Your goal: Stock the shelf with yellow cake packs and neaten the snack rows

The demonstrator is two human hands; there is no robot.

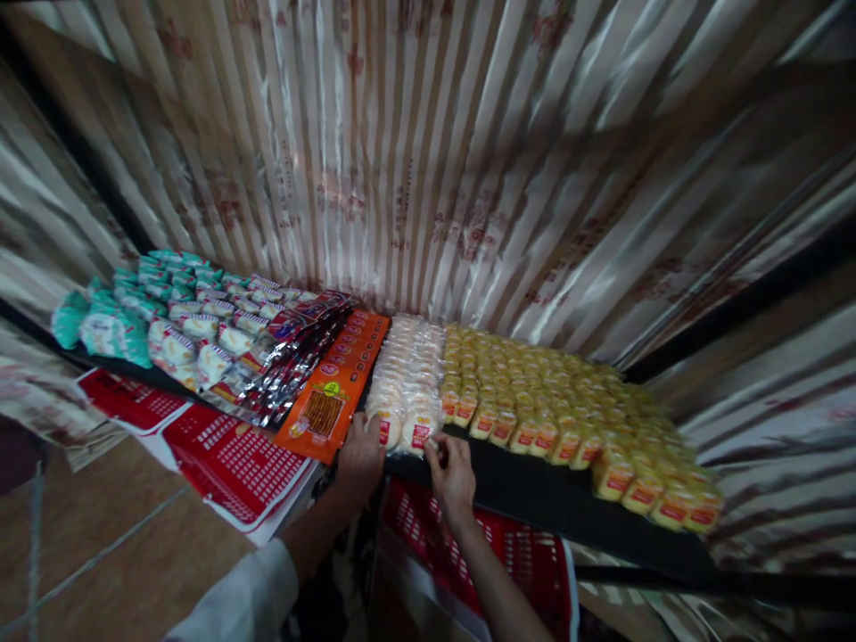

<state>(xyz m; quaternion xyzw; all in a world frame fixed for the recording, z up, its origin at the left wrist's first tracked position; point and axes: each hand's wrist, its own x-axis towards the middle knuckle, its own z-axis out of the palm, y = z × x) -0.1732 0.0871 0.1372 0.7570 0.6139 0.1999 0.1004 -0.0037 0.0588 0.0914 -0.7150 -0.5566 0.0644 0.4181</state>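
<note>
Two clear-wrapped packs of round, pale crackers stand at the front of a row on the black shelf: a left cracker pack (386,426) and a right cracker pack (419,431), each with a red label. My left hand (361,456) is closed, its curled fingers at the left pack's lower left edge. My right hand (453,474) pinches the wrapper at the right pack's lower right edge. Just left of my left hand lies a flat orange snack bag (334,392). Rows of yellow-wrapped small cakes (528,392) fill the shelf to the right.
Farther left are dark red and silver packets (294,357), white packs (214,361) and green packs (113,330). Red printed sheets (234,464) hang below the black shelf (535,486). A pleated, shiny curtain (415,160) stands behind. Black frame bars (749,303) slant on both sides.
</note>
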